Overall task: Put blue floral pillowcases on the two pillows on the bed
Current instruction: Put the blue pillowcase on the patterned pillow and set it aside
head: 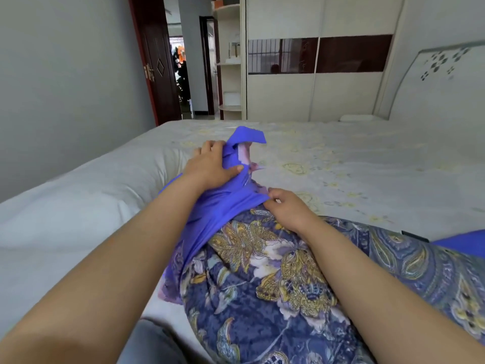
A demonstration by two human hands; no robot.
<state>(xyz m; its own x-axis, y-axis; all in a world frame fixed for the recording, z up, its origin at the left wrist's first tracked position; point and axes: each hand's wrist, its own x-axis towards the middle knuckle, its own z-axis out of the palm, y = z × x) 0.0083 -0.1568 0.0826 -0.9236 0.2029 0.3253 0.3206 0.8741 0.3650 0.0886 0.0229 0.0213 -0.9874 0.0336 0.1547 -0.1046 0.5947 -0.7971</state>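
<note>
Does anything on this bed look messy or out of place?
Only the blue floral pillowcase: its plain blue open end is bunched and twisted, gripped by the left hand and pinched by the right hand. The bed sheet looks smooth.

Both forearms bare to the frame edge, no sleeves visible. Left hand (210, 166) and right hand (287, 208): no rings, watch or gloves.
</note>
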